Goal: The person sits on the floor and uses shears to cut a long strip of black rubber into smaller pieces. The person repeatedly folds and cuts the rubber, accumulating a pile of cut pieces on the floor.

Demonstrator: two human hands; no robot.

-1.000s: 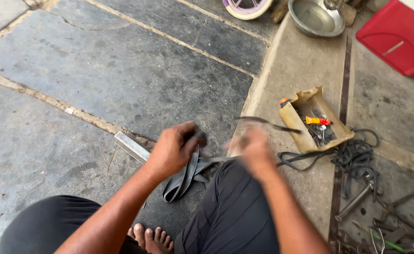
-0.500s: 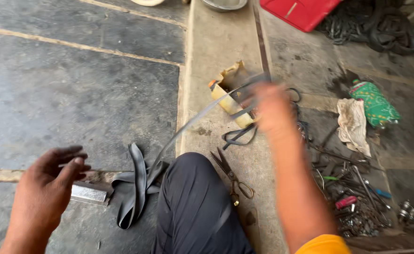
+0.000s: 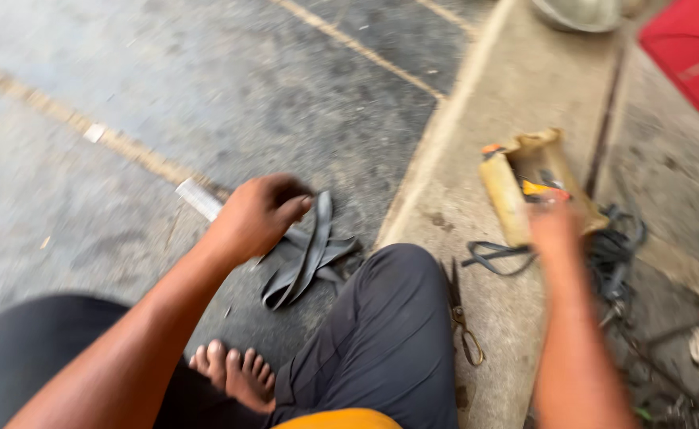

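While scissors [image 3: 462, 318] lie by the knee, the right hand [image 3: 554, 222] reaches the cardboard box [image 3: 524, 187].

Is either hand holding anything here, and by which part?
The left hand rests on the folded black rubber tube near its upper end. The right hand reaches into the cardboard box; blur hides any grip.

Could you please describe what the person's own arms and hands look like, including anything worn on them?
Both arms are bare to the picture's lower edge: no sleeves, gloves, watch or rings show. The left hand is sharp enough to show its knuckles and fingers; the right hand is blurred, so finer details cannot be told.
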